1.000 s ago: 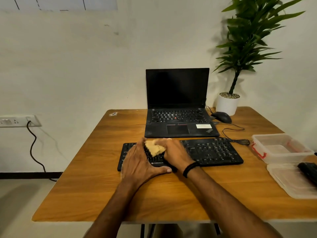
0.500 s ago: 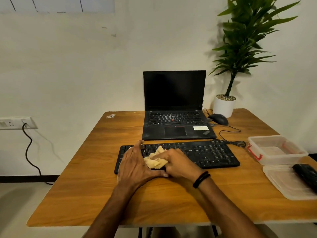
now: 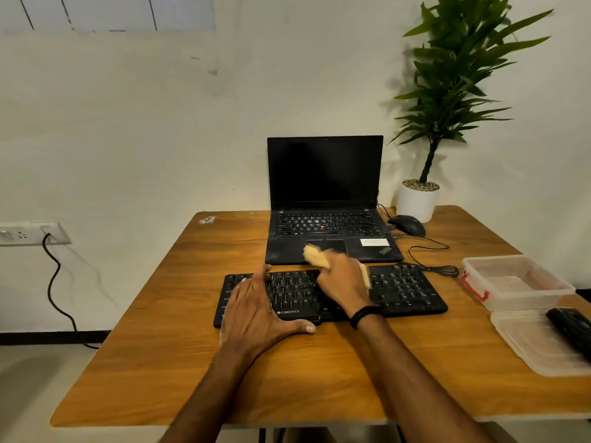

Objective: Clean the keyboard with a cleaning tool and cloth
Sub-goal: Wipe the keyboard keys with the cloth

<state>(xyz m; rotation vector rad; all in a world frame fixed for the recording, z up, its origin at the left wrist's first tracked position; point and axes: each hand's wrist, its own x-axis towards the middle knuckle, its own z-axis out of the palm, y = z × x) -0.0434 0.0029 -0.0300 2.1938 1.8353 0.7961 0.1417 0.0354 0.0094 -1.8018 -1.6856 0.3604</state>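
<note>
Where the wooden table [image 3: 160, 362] meets the wall, an open laptop [image 3: 324, 174] is set, and the black keyboard [image 3: 406, 292] is laid just before it. At the right edge a clear plastic box [image 3: 531, 300] is seen, contents indiscernible, its lid [image 3: 527, 343] alongside bearing a black object [image 3: 572, 330]. The keyboard's left part is covered by the flat, spread left hand [image 3: 256, 308], while a yellow cloth [image 3: 315, 255] is gripped in the curled right hand [image 3: 343, 282] over the middle keys.
</note>
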